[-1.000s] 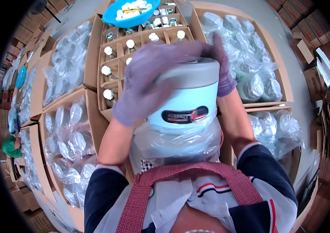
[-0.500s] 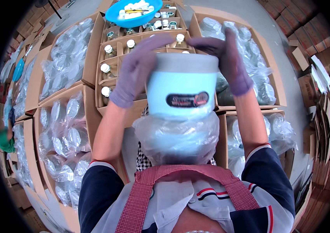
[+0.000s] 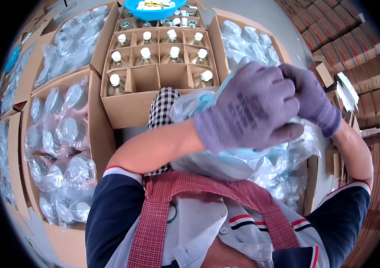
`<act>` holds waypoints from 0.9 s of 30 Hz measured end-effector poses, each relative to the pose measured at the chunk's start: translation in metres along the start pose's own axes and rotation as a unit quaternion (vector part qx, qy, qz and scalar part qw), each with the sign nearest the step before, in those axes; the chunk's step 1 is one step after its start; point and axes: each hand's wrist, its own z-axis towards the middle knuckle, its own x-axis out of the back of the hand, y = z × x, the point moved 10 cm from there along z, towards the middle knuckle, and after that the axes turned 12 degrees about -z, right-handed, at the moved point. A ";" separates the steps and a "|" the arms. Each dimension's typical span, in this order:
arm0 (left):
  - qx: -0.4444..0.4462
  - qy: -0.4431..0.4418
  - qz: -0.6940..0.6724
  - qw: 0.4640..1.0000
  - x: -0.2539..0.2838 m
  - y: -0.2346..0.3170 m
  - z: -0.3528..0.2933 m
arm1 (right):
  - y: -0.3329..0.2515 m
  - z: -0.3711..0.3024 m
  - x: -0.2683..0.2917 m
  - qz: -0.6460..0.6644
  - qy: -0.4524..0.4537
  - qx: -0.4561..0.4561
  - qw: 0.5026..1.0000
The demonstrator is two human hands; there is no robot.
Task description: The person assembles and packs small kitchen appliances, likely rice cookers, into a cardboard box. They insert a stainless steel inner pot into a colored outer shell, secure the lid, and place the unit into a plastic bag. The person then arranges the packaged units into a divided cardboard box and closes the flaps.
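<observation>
In front of my chest is a clear plastic bag (image 3: 225, 165), with light blue showing through it. My left hand (image 3: 257, 105), in a purple-grey glove, is closed in a fist over the bag, its back turned up. Right against it, my right hand (image 3: 310, 98) has its gloved fingers curled as well, with bag film bunched around both fists. My hands and the film hide most of what the bag contains.
Ahead stands a divided carton (image 3: 127, 109) of white-capped glass bottles, two front cells without bottles. A blue basin (image 3: 154, 13) of white caps sits beyond. Cartons of bagged containers flank me, one at left (image 3: 94, 134). Stacked brown boxes (image 3: 359, 44) line the right.
The light blue tub with its grey top has gone down into the bag. My open hands have closed on the film and moved right, and my view has shifted.
</observation>
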 end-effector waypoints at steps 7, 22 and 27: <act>0.023 -0.155 -0.297 0.942 0.020 0.007 0.000 | -0.068 -0.025 0.012 -0.360 0.026 0.323 0.875; 0.193 -0.199 0.024 0.961 0.022 -0.026 0.009 | 0.066 0.038 -0.010 0.270 0.085 0.196 0.939; 0.432 -0.147 0.088 0.885 0.143 -0.208 -0.118 | 0.124 0.011 -0.066 -0.066 0.262 -0.069 0.960</act>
